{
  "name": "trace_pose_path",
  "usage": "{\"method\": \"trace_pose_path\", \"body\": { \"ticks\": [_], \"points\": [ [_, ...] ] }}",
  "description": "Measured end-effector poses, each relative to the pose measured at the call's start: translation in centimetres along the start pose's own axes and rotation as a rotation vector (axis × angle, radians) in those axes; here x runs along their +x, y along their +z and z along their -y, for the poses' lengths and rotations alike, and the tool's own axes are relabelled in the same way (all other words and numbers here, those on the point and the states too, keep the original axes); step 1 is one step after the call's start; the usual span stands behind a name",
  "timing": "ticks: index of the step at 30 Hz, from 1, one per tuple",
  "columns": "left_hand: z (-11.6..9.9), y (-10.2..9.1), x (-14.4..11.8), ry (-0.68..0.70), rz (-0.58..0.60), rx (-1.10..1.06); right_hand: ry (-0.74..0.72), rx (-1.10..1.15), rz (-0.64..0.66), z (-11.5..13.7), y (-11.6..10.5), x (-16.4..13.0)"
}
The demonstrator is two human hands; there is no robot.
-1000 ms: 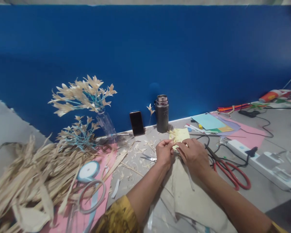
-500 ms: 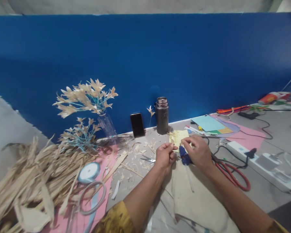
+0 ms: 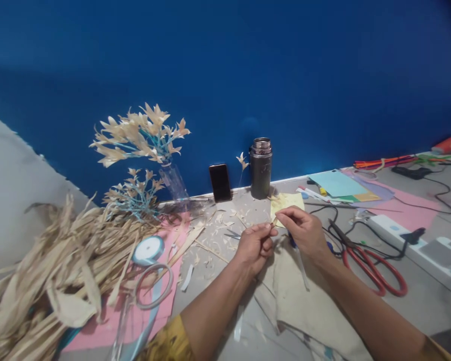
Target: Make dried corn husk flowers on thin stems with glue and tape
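My left hand point(image 3: 256, 245) is closed in a pinch, palm partly up, on a small tan piece of dried husk point(image 3: 274, 221). The thumb and fingertips of my right hand point(image 3: 302, 229) meet at the same piece from the right. Most of that piece is hidden by my fingers. Under my right hand lies a blue glue gun point(image 3: 292, 240), largely covered, with a clear glue stick point(image 3: 304, 273) pointing toward me. Folded beige cloth point(image 3: 308, 313) lies below my wrists. Just behind the hands is a yellow paper point(image 3: 285, 201).
Red-handled scissors point(image 3: 376, 268) and a white power strip point(image 3: 391, 228) lie right. A dark flask point(image 3: 261, 173) and phone point(image 3: 220, 183) stand against the wall. Left are husk flowers in a clear vase point(image 3: 175, 185), a husk pile point(image 3: 71, 255) and a ribbon roll point(image 3: 149, 249).
My right hand has moved left, and its fingertips now meet the left hand's at the husk piece. The view has tilted down and turned slightly left, showing more of the red-handled scissors.
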State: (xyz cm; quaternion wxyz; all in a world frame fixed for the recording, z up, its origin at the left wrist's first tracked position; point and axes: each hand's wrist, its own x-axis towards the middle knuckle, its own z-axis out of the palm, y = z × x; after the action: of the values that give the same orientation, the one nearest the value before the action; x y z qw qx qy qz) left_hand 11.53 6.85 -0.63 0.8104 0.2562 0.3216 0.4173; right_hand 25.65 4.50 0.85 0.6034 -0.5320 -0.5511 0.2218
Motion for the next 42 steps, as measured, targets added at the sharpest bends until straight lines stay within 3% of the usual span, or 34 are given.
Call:
{"method": "trace_pose_path", "body": {
  "ticks": [15,27,37,42],
  "points": [
    [0.3,0.7,-0.1,-0.038,-0.047,0.015,-0.172,-0.145,-0.062,-1.1,0.6,-0.4],
    [1.1,0.4,0.2,0.126,-0.009,0.138,-0.233,-0.211,-0.109,-1.3,0.5,-0.7],
    [1.0,0.5,-0.1,0.276,-0.077,0.192,-0.190,-0.173,-0.081,-0.6,-0.2,-1.4],
    [0.9,0.7,-0.3,0.353,-0.089,0.255,-0.068,-0.160,0.002,-0.9,-0.4,-1.7]
  ]
}}
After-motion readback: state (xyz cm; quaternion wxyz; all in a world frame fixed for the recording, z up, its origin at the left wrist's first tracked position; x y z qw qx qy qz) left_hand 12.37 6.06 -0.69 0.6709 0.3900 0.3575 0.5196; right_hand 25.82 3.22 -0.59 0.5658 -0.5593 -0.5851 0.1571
